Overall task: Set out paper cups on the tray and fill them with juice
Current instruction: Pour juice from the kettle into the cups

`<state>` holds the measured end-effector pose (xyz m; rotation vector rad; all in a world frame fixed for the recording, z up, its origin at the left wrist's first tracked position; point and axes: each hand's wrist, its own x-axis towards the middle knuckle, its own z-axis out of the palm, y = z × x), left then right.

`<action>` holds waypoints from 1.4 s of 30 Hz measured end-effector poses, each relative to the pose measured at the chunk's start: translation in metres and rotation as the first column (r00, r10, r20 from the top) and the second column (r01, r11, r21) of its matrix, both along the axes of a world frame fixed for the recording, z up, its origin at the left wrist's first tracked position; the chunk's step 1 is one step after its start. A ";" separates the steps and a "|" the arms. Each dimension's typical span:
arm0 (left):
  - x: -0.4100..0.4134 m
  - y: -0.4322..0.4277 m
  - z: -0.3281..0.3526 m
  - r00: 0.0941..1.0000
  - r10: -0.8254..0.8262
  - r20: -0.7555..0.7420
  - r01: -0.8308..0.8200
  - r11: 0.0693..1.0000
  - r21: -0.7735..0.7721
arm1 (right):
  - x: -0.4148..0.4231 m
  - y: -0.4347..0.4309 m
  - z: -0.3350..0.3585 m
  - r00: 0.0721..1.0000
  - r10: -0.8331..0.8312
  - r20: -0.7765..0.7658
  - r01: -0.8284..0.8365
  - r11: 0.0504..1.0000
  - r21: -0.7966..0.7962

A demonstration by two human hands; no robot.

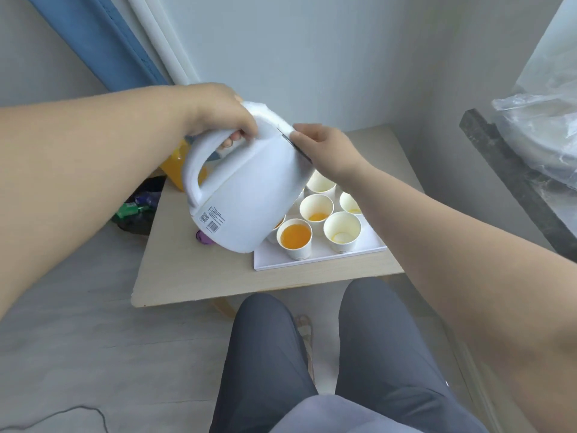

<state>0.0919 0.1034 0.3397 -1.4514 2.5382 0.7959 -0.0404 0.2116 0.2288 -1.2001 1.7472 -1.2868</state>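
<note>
Left hand (218, 120) curls round the handle of the white jug (246, 189), tilted over the tray (315, 257) by the tabletop's (193, 276) right front edge. Paper cups (296, 237) stand there, some holding juice. Right hand (327, 151) touches the jug's top, fingers hidden.

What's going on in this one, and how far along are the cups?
A person tilts a white jug over paper cups standing on a white tray on the table. The left hand grips the jug's handle; the right hand holds it near the top. The nearest cup is well filled with orange juice, the middle cup has a little, and the others have only traces. The spout is hidden.
</note>
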 end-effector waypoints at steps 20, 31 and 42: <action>0.264 -0.023 -0.135 0.668 0.587 -0.457 -0.391 0.800 0.456 | 0.180 -0.073 -0.017 0.507 0.540 -0.672 -0.444 0.832 0.333; 0.287 -0.032 -0.199 0.610 0.648 -0.457 -0.375 0.743 0.554 | 0.196 -0.095 -0.048 0.409 0.603 -0.684 -0.470 0.782 0.409; 0.293 -0.057 -0.214 0.692 0.606 -0.393 -0.565 0.793 0.227 | 0.218 -0.109 -0.068 0.365 0.556 -0.747 -0.482 0.799 0.359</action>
